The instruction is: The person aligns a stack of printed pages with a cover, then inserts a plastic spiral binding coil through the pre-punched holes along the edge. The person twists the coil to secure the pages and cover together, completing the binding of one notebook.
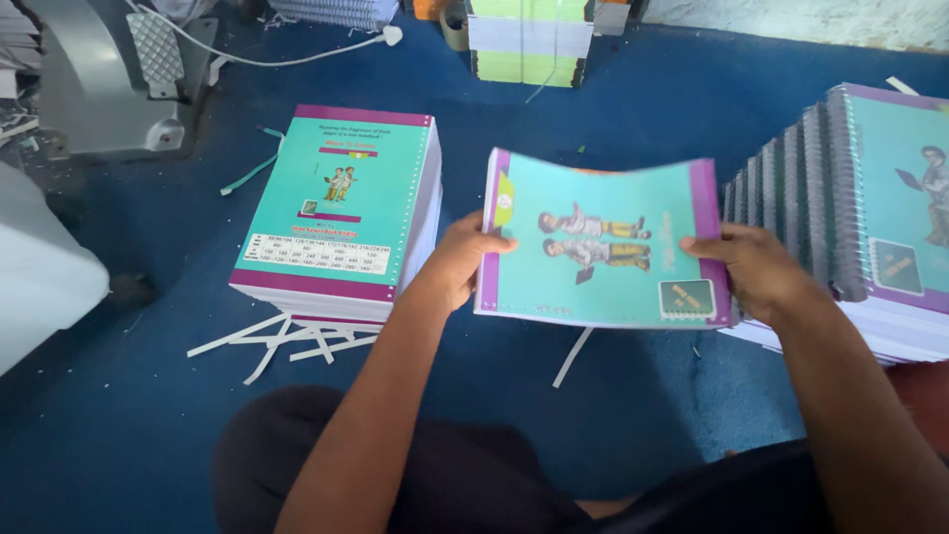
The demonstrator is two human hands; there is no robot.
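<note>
I hold a teal notebook [593, 237] with purple borders and a picture of two children on its cover, level above the blue floor. My left hand [457, 259] grips its left edge, thumb on top. My right hand [756, 267] grips its right edge near a small green label. To the left a tall stack of unbound notebooks [341, 203] lies with its teal back cover up and punched holes along its right side. At the right, spiral-bound notebooks [850, 208] lie in an overlapping pile.
White paper strips [287, 341] lie scattered on the blue carpet [148, 415] under the left stack. A grey machine [99, 79] with a white cable stands at the back left. Another stack of paper [529, 40] sits at the back centre. My dark-clothed knees fill the bottom.
</note>
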